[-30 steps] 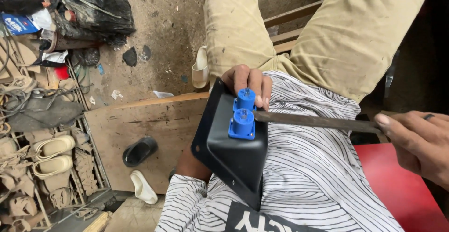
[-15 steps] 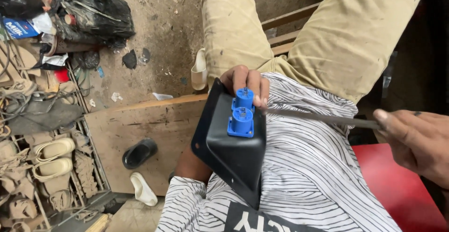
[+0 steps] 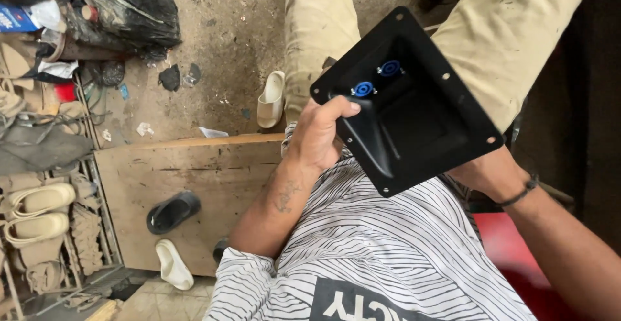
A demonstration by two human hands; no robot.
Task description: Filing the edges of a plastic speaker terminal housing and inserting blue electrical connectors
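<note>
I hold a black recessed metal panel [image 3: 420, 127] tilted up over my lap, its hollow front side facing me. Two round blue connectors [image 3: 389, 68] sit side by side in its sloped inner wall. My left hand [image 3: 317, 136] grips the panel's left edge, thumb curled over the rim near the lower blue connector [image 3: 363, 89]. My right hand [image 3: 482, 172] is under the lower right edge and mostly hidden behind the panel. Only its wrist, with a dark band, shows. My striped shirt is below.
A wooden board [image 3: 194, 178] lies on the dirt floor with a black sandal [image 3: 171, 211] and a white slipper [image 3: 173, 264] on it. A beige slipper [image 3: 272, 99] is by my leg. Shoes crowd a rack [image 3: 39, 204] at left; a red seat [image 3: 511, 243] is under me.
The panel has been turned over and lifted: its back with protruding blue connectors faced me before, now the recessed front does. The long tool from my right hand is out of sight.
</note>
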